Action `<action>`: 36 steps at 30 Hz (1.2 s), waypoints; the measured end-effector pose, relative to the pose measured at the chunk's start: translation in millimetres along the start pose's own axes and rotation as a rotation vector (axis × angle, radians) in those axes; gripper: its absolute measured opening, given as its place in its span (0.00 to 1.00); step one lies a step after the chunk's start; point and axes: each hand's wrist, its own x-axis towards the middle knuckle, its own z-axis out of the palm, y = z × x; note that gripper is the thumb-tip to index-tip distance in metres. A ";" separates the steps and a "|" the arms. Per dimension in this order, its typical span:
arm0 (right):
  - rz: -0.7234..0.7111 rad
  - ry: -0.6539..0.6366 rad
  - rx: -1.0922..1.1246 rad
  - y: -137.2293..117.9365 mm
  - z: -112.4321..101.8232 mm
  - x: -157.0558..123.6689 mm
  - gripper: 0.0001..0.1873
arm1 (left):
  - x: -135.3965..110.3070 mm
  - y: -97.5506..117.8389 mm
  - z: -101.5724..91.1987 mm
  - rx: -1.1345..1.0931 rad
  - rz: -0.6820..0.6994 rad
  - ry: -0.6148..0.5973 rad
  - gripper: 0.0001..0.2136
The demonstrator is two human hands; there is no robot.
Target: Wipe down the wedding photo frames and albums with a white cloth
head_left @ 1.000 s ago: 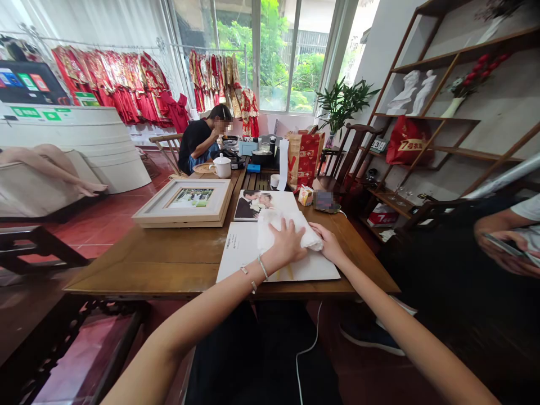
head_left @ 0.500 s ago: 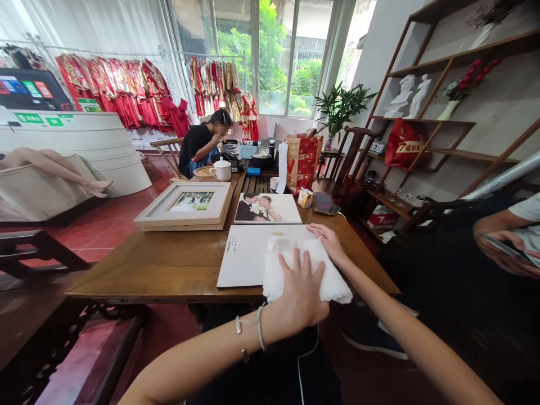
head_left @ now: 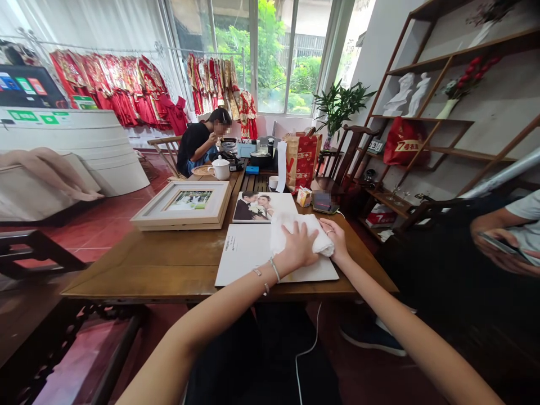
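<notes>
A folded white cloth (head_left: 278, 228) lies over the right part of a white photo album (head_left: 242, 256), which has small dark print at its left edge. My left hand (head_left: 297, 244) presses down on the cloth with its fingers spread. At the album's right edge, the fingers of my right hand (head_left: 336, 239) are bent around the border, touching the cloth's side; the fingertips are partly hidden. Against the album's far edge lies a panel with a wedding couple photo (head_left: 251, 208), its right part covered by the cloth.
On the wooden table (head_left: 169, 270) are a framed photo (head_left: 181, 205), a lidded white cup (head_left: 220, 167), a small box (head_left: 304, 197), a phone (head_left: 324, 203) and a red paper bag (head_left: 301, 163). One person sits at the far end; another holds a phone at right.
My left hand and the cloth have moved away from me, up the album, baring its near right corner. The cloth is more bunched. My right hand's fingers have curled in beside it.
</notes>
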 end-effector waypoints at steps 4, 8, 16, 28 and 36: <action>0.025 -0.021 0.007 -0.5 -0.7 1.9 0.19 | -13.0 11.9 5.9 0.015 -0.002 0.032 0.31; 0.126 -0.073 0.202 -6.3 1.4 1.8 0.18 | -43.2 33.7 8.4 0.038 0.052 0.058 0.35; 0.196 -0.132 0.264 -12.6 4.8 -4.7 0.15 | -100.9 50.2 -3.0 0.020 0.161 -0.010 0.35; 0.103 -0.141 0.158 -11.8 3.6 -8.4 0.15 | -18.3 -2.8 -3.4 0.060 -0.047 0.082 0.28; -0.041 -0.243 0.062 -9.4 6.1 -11.6 0.16 | -40.3 14.8 2.4 0.110 -0.054 0.075 0.32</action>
